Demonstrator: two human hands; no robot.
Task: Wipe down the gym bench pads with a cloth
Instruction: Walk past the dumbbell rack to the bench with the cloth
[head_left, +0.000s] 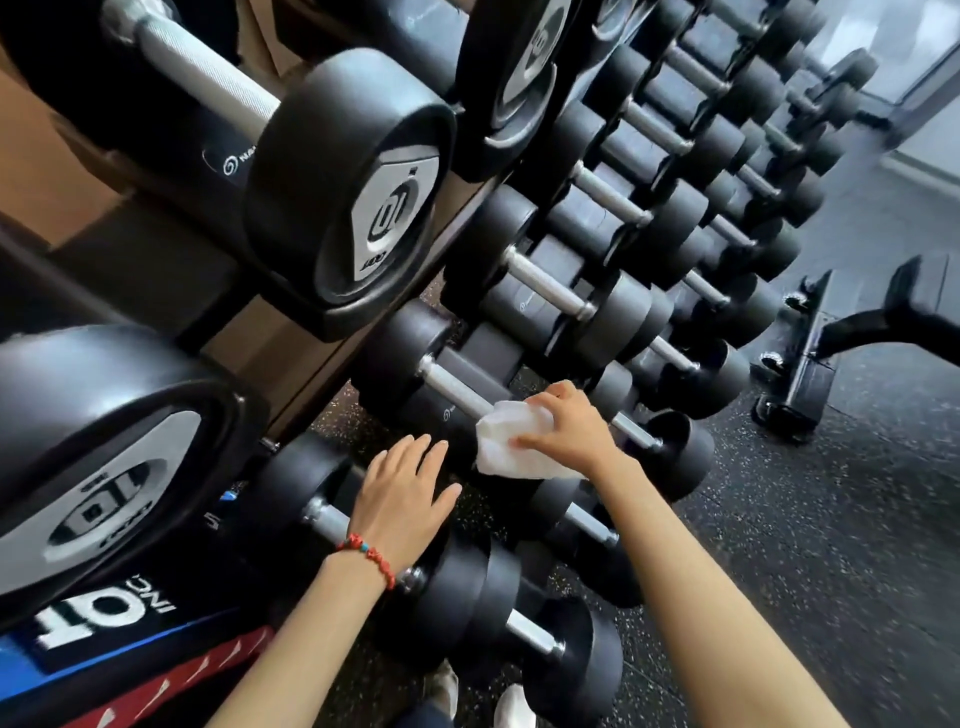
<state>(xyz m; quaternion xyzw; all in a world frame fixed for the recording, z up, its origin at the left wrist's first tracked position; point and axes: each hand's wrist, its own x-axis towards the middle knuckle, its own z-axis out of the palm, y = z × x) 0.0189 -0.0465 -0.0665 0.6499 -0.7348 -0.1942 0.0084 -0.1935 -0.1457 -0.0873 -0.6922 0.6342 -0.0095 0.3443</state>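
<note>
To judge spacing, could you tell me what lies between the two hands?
Head view: only a black dumbbell head shows between the left hand and the cloth-holding right hand.

A gym: racked dumbbells (587, 291), speckled rubber floor (831, 519), bench frame (810, 358).

One head-worn wide-angle view looks steeply down, close over the dumbbell rack (597, 218), edges seemingly blurred.
</note>
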